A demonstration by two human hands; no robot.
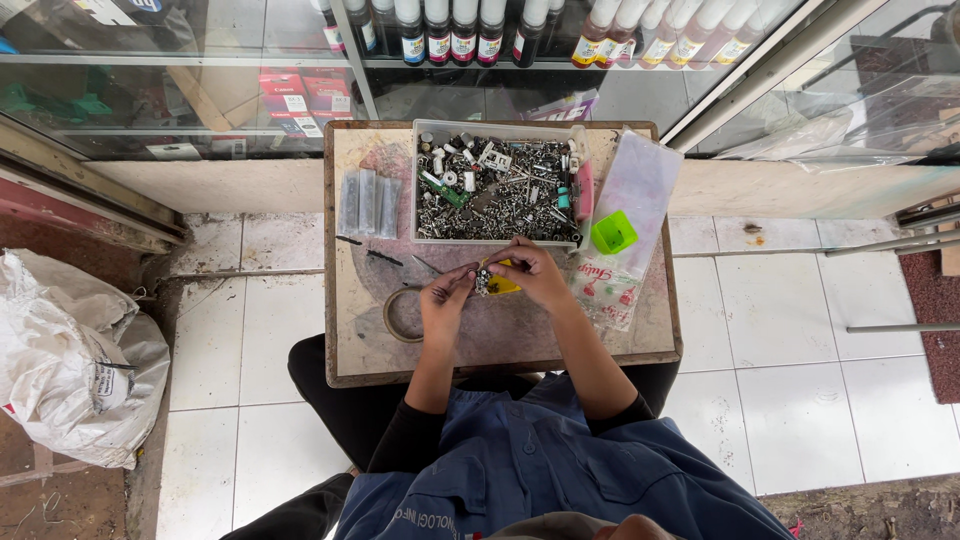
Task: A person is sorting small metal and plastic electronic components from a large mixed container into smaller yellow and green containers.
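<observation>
Far left on the tiled floor, a crumpled white sack [75,365], well apart from our work; then the small worn table [350,360] at which we sit; on its left part, a row of grey flat packets [368,202], a few dark thin bits below them, and a ring of tape [398,318] lying just beside our left hand [445,300]; that hand, fingers pinched on the left end of a small dark part [484,281] held above the tabletop at the middle of the table; our right hand [535,275], closed on a yellow-handled tool [503,285] whose tip meets the same part; we judge the step in hand to be fine work on this part, tool applied and both hands steadying; the next move, as we judge it, calls for a firm left pinch and slight, careful pressure from the tool; behind the hands, a clear tray [416,185] heaped with screws and small metal pieces; right of it, a green cap [613,232] on a clear plastic bag [640,185]; beyond, glass shelves with ink bottles [450,35]
</observation>
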